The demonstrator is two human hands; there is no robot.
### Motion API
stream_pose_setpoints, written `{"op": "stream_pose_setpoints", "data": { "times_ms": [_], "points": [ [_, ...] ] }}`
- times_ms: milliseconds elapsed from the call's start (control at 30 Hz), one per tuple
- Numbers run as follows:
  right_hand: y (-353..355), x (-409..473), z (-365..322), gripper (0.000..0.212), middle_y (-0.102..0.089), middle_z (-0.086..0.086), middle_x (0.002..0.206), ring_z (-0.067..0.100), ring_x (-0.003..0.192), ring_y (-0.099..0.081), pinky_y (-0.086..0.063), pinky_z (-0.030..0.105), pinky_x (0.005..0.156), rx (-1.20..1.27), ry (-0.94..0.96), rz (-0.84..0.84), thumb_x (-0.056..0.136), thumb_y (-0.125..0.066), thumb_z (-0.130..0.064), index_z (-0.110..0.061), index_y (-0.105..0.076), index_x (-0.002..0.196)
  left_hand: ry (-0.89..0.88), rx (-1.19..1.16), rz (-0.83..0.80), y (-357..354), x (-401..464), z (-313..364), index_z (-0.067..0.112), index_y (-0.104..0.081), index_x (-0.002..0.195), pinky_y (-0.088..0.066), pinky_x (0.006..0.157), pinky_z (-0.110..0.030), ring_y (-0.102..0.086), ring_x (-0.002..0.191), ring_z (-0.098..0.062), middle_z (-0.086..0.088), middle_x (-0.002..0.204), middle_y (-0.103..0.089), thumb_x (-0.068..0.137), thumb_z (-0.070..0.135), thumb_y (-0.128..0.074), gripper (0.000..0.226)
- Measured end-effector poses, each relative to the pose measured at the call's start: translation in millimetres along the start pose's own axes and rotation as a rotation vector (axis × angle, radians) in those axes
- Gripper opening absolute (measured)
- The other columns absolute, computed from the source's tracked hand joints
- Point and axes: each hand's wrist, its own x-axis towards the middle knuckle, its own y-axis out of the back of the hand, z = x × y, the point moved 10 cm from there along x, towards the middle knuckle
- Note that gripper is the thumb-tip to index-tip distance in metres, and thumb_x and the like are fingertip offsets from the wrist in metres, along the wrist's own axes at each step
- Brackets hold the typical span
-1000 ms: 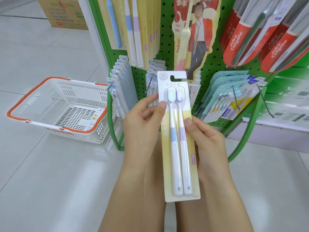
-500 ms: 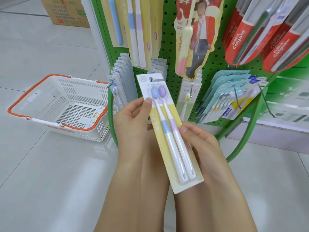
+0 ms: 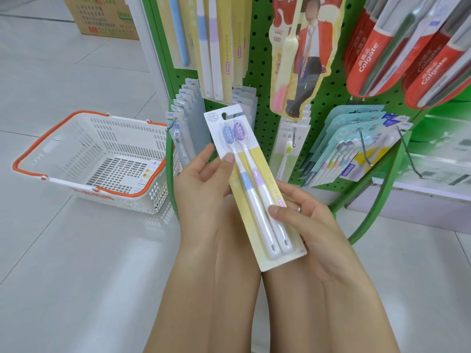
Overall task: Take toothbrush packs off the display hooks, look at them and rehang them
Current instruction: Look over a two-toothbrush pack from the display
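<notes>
I hold the pack off the hooks, tilted left, in front of the rack: yellow card, two white brushes, blue and purple heads. My left hand pinches its upper edge, my right hand grips the lower side. A basket stands on the floor at left.

Pale grey glossy floor tiles run across the shop, catching soft overhead light in blurred reflections. A white plastic shopping basket with an orange rim and handles sits on the floor, just beside the curved green foot of a green pegboard display stand. A white upright post edges the stand on its left. Behind it, in the far corner, stands a brown cardboard box with printed text
</notes>
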Motion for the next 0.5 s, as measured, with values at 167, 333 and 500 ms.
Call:
{"op": "stream_pose_setpoints", "data": {
  "times_ms": [167, 333, 500],
  "points": [
    [8.6, -0.5, -12.6, 0.044, -0.073, -0.01, 0.105, 0.009, 0.094, -0.068, -0.052, 0.031, 0.084, -0.275, 0.174, 0.12, 0.082, -0.066, -0.01, -0.037, -0.062, 0.117, -0.055, 0.121, -0.02, -6.2, -10.5, 1.3, 0.015, -0.061, 0.128, -0.05, 0.091, -0.016, -0.064, 0.102, 0.007, 0.006, 0.116, -0.068, 0.089, 0.013, -0.068, 0.039],
    [-14.3, -8.6, -37.5, 0.058, -0.06, -0.031, 0.112, -0.002, 0.087, -0.06, -0.044, 0.021, 0.067, -0.851, 0.459, 0.158, 0.079, -0.052, -0.024, -0.055, -0.046, 0.127, 0.02, 0.01, -0.164, -32.6, -30.4, -1.0, 0.013, -0.065, 0.122, -0.054, 0.093, -0.028, -0.068, 0.099, -0.002, 0.003, 0.112, -0.073, 0.09, 0.018, -0.065, 0.032],
    [-21.7, -11.0, -41.8, 0.05, -0.056, -0.035, 0.12, -0.006, 0.111, -0.055, -0.047, 0.021, 0.088, -0.934, 0.505, 0.134, 0.078, -0.06, -0.038, -0.055, -0.047, 0.123, 0.008, -0.06, -0.129, -21.5, -27.0, -2.3, 0.012, -0.069, 0.109, -0.055, 0.079, -0.03, -0.067, 0.087, -0.011, 0.001, 0.093, -0.073, 0.096, 0.009, -0.056, 0.019]
  ]
}}
